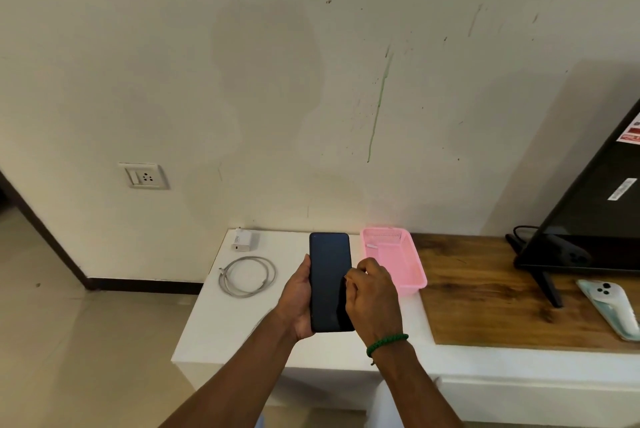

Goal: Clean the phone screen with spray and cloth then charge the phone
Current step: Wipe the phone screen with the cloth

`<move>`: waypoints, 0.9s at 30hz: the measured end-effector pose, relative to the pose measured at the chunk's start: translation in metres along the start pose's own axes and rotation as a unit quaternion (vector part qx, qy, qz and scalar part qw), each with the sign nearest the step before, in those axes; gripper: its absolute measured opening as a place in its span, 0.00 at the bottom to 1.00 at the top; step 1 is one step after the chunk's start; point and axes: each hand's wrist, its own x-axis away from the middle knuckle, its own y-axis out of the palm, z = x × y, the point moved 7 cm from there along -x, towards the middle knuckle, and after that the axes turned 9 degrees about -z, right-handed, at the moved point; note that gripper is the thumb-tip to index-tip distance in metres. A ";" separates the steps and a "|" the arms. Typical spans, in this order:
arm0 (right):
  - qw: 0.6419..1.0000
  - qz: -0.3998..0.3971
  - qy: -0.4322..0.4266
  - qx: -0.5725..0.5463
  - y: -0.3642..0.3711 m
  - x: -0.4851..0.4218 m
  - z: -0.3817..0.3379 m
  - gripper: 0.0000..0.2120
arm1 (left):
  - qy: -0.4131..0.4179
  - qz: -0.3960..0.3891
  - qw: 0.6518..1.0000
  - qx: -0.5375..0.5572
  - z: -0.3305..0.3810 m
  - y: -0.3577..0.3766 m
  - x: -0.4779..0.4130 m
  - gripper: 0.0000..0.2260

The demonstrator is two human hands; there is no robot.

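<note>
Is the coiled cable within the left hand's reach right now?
Probably yes: the cable lies just left of the left hand, nothing between them, though that hand grips the phone.

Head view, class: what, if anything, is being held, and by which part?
The phone: the left hand grips its lower left edge, and the right hand pinches its right edge.

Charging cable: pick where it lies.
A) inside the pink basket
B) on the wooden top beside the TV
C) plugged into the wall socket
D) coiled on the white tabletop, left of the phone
D: the charging cable lies coiled on the white tabletop, left of the phone, near the adapter.
</note>
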 end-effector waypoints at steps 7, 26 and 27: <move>1.000 0.002 0.006 0.007 0.000 -0.001 -0.003 0.09 | 0.001 -0.005 1.000 -0.001 -0.002 0.002 0.000 0.31; 1.000 -0.003 0.009 -0.006 0.023 0.001 -0.052 0.08 | 0.027 -0.046 0.997 0.048 0.000 0.014 0.005 0.29; 0.999 -0.007 0.030 -0.021 0.026 0.001 -0.050 0.11 | 0.031 -0.055 0.996 0.056 0.001 0.016 0.006 0.28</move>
